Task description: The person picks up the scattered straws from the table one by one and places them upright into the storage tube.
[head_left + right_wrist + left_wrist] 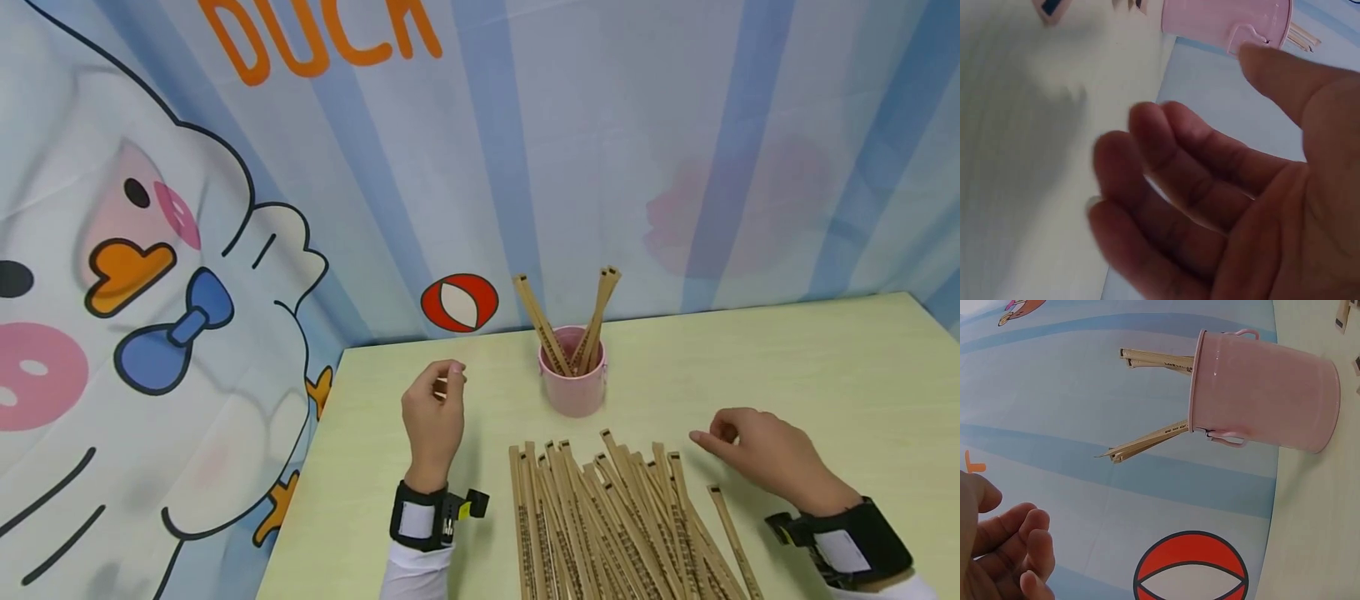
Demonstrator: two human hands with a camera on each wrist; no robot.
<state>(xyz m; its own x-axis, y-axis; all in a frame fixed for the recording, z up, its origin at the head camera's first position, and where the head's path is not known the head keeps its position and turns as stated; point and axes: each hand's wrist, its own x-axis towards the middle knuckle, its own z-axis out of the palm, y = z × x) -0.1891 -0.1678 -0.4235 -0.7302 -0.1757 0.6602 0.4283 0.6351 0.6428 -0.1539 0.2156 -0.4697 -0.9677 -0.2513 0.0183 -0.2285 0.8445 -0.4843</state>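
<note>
**Few sticks in bucket (573,395), bulk on worktop (840,367)**

Head view: we see the pink bucket upright at the worktop's back, approx. centre, w/ a few bucket sticks (597,325) leaning apart in two bunches; exact no. unclear. A big spread of loose sticks (637,533) lies in front, plus one single stick (732,533) just beside it, on the right hand's side. Our left hand (434,421) hovers left of the bucket, right hand (780,460) near the spread's right edge; both hold nothing. Our est.: early stage, small share in, most left out.

L wrist view: fingers (1040,550) loosely curled, thumb apart, nothing gripped; bucket well apart from them.

R wrist view: fingers (1175,165) bent but relaxed, wide gap to thumb, nothing held. Bucket's partly visible beyond, w/ stick ends poking out.
</note>
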